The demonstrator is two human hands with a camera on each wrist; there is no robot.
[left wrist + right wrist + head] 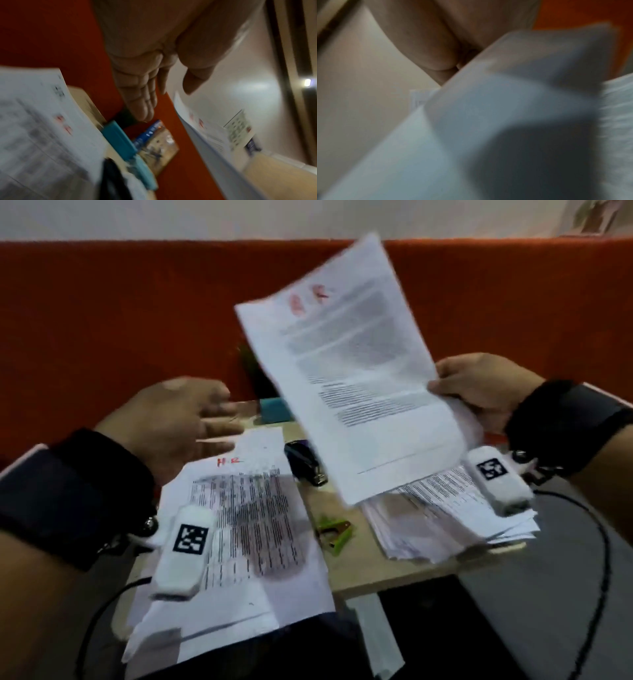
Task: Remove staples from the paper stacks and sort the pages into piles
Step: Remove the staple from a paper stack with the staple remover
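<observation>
- right hand [479, 392] is pinching the right edge of a printed sheet [346, 364], thumb on the front, other fingers behind; sheet is being held up off the table, tilted, w/ red handwritten letters near its top.
- in the right wrist view the fingers [426, 44] are closing on the sheet's edge [505, 108]; rest of that pic is too blurry to read.
- left hand [178, 419] is hovering w/ fingers straight and together, holding nothing, just above the far end of the left pile [239, 525]; can't tell if fingertips are touching the paper.
- left wrist view is showing the same: palm [142, 67] flat & relaxed, fingers pointing fwd, the held sheet [205, 135] passing just beside them on the right.
- left pile is lying on the near-left part of the table [349, 570], overhanging its front edge; top pg is carrying red letters & dense print.
- right pile [438, 525] is sitting on the right side of the table, under the lower edge of the held sheet; pgs are fanning out unevenly.
- green staple remover [334, 530] is lying on bare tabletop btwn the two piles, apart from both.
- black stapler [306, 462] is sitting behind it, just beside the left pile's far-right corner.
- teal object [274, 410] is sitting at the table's back edge, against the orange backing [120, 320].
</observation>
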